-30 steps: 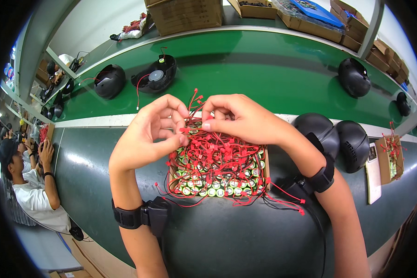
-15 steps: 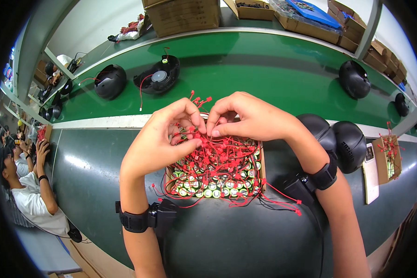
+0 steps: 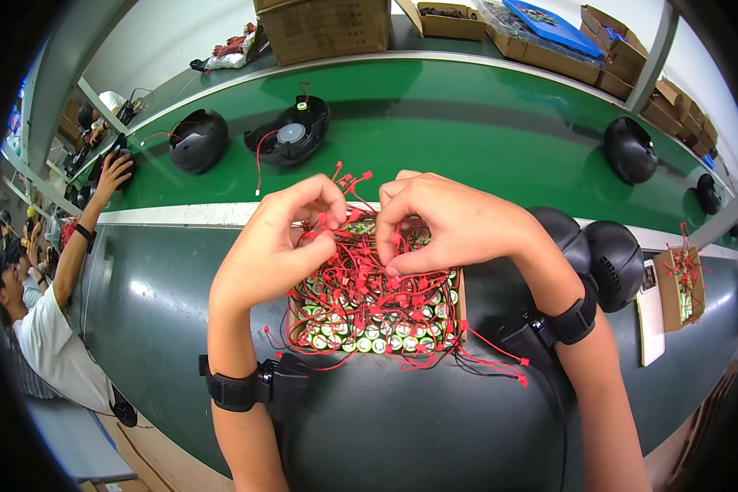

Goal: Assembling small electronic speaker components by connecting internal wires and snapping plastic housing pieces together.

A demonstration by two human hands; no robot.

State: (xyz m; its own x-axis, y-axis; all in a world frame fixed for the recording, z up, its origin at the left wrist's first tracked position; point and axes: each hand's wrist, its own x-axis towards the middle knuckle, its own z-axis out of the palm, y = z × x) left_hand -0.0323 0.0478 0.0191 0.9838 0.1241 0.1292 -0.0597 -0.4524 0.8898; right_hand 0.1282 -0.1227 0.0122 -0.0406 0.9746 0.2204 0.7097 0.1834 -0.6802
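A cardboard box (image 3: pixel 466 307) in front of me holds rows of green-wrapped cylindrical batteries (image 3: pixel 377 339). A tangle of red and black wires (image 3: pixel 361 279) with small red connectors lies over them. My left hand (image 3: pixel 275 238) is over the box's left side, thumb and fingers closed on wires near a red connector. Across from it, my right hand (image 3: pixel 467 221) dips into the tangle with thumb and forefinger pinched on wires; the exact strand is hard to make out. Several wire ends (image 3: pixel 500 361) hang over the box's front right corner.
On the green surface beyond are black round shells (image 3: pixel 198 141) and an opened shell (image 3: pixel 291 131) with a wire. Two black shells (image 3: pixel 615 262) stand right of the box, near a white phone-like object (image 3: pixel 650 316) and a small wire box (image 3: pixel 682 287). A co-worker (image 3: pixel 61 344) reaches forward at left.
My right hand has moved down and away from my left, widening the gap between them. The co-worker's arm now stretches forward to a black shell. The left-hand shells sit slightly further right.
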